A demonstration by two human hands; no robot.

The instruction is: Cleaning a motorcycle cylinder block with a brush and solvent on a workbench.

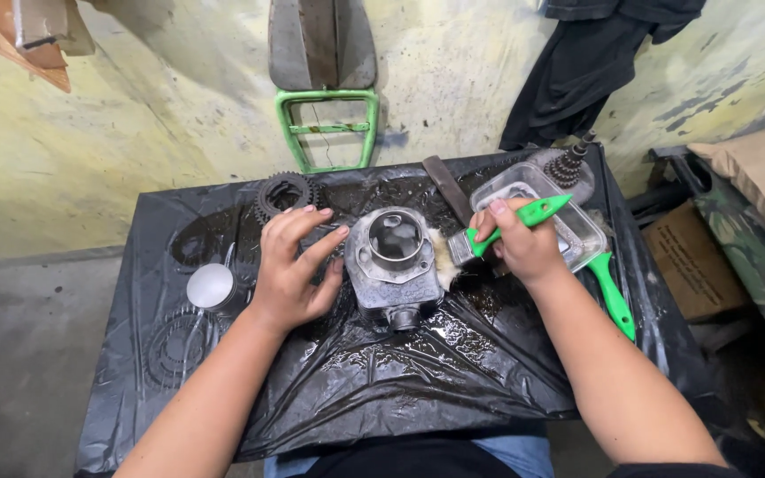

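Head view: you're mid-clean on the engine cylinder (394, 265), which sits centre of the desk (356, 381) on wet black plastic sheeting (453, 372). Your left hand (292, 270) braces its left side, fingers spread and resting against the casting. Your right hand (524, 243) has its fingers wrapped tight on the green-handled brush (498, 232), bristles touching the cylinder's right flank. Looks like the scrubbing step, bore and fins still oily. Next move likely calls for a firm left-hand hold while you turn the part to reach the unbrushed faces. Clear plastic tray (549, 208) sits just behind your right hand, a second green brush (614, 296) beside it. Piston (212, 287) and sprocket (283, 193) lie left.
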